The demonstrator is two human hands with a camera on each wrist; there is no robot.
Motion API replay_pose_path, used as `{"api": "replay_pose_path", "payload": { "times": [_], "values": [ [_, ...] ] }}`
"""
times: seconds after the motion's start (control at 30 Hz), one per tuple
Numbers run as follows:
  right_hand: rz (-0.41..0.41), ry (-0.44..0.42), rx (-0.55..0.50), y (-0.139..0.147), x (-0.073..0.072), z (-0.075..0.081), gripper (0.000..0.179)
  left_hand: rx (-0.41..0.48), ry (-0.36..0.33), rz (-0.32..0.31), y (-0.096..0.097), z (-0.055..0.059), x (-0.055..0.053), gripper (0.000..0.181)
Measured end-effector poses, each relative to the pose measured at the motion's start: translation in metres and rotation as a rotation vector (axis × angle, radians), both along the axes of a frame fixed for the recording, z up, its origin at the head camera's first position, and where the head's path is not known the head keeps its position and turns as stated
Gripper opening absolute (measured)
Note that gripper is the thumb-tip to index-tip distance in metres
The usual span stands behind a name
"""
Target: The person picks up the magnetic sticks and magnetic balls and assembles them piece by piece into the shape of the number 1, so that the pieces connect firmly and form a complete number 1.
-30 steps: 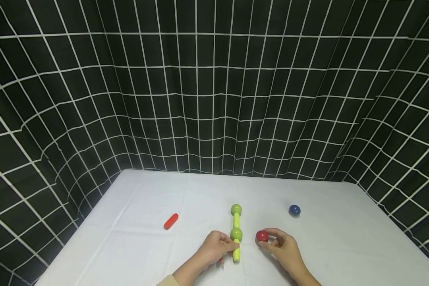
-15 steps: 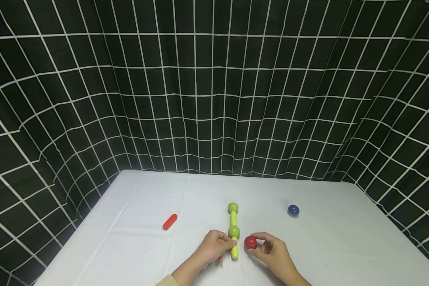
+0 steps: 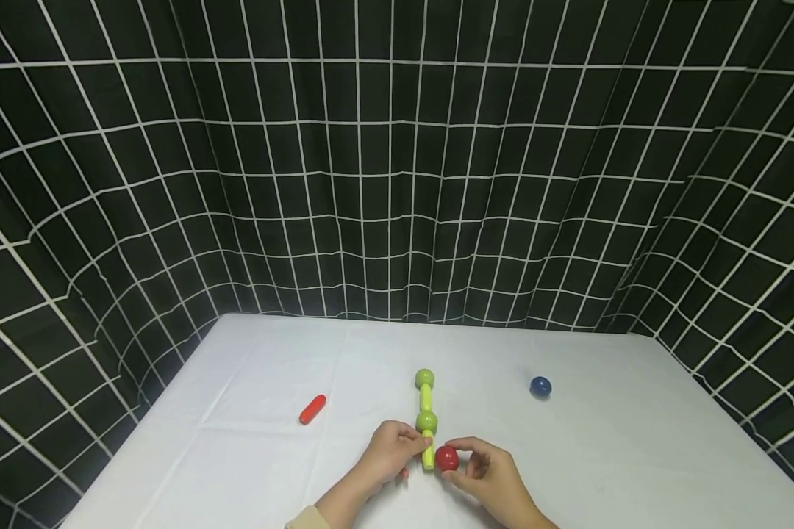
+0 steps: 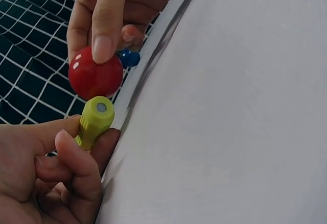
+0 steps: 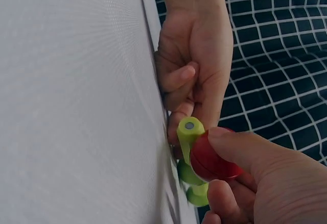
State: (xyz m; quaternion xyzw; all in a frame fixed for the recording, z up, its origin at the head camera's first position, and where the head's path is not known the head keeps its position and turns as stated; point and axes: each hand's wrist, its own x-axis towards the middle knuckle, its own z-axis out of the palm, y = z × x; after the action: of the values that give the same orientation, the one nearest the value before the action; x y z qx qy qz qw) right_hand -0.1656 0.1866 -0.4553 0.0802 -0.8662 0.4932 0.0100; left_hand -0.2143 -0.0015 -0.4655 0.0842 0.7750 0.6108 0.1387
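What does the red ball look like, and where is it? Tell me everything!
The red ball is round, smooth and shiny, with bright glints; it looks like hard plastic. The right hand pinches it between thumb and fingers. It is just right of the near end of the yellow-green rod, over the white cloth. I can't tell whether it touches the rod or the cloth.

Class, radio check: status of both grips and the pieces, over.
Left grip pinches nearer yellow rod. Right grip holds red ball beside rod's near end, contact unclear. No obstruction seen; blue ball, red stick well apart.
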Motion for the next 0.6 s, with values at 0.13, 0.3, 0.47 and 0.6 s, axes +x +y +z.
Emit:
{"api": "replay_pose_path", "payload": {
  "times": [0.13, 0.3, 0.47, 0.6],
  "values": [
    [0.025, 0.019, 0.004, -0.0019, 0.0017, 0.0000, 0.038, -0.008, 0.007, 0.010, -0.0017, 0.0007, -0.0009, 0.025],
    [0.074, 0.050, -0.028, -0.0042, 0.0050, 0.0017, 0.037, 0.000, 0.010, 0.010, -0.0021, 0.0017, -0.0004, 0.025],
    [0.128, 0.047, -0.050, -0.0068, 0.0076, 0.0021, 0.036, 0.005, 0.016, 0.004, -0.0024, 0.0017, -0.0008, 0.027],
    [0.161, 0.047, -0.063, -0.0083, 0.0103, 0.0020, 0.037, 0.004, 0.016, -0.003, -0.0024, -0.0002, -0.0020, 0.026]
  ]
}}
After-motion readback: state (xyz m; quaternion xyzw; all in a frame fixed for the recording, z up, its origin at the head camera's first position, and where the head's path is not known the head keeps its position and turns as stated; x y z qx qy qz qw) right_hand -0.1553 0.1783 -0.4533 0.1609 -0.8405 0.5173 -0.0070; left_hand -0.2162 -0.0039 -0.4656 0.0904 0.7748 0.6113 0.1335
